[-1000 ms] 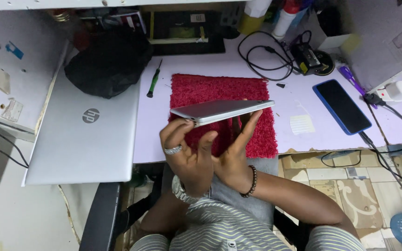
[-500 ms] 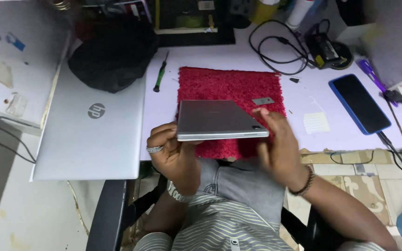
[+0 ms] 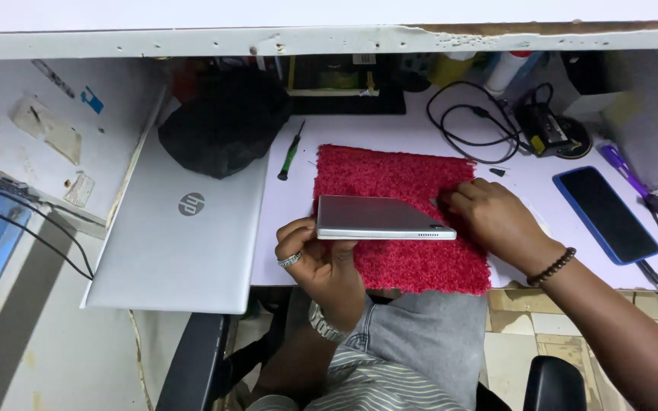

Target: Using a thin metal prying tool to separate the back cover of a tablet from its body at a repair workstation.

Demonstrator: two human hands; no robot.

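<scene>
My left hand (image 3: 321, 262), with a ring on one finger, grips the left end of a thin silver tablet (image 3: 378, 217). It holds the tablet flat, back side up, just above a red fuzzy mat (image 3: 390, 171). My right hand (image 3: 496, 217), with a bead bracelet at the wrist, rests on the mat's right side. Its fingers are curled down beside the tablet's right corner. Whether they pinch something small there is hidden.
A closed silver laptop (image 3: 184, 228) lies left of the mat with a black bag (image 3: 222, 125) on its far corner. A green-handled screwdriver (image 3: 292, 151) sits between them. A dark phone (image 3: 605, 213), a black cable (image 3: 466, 125) and a charger (image 3: 550, 133) are to the right.
My right hand let go of the tablet and dropped to the mat on the right. Only my left hand holds the tablet now, lower and flatter than before.
</scene>
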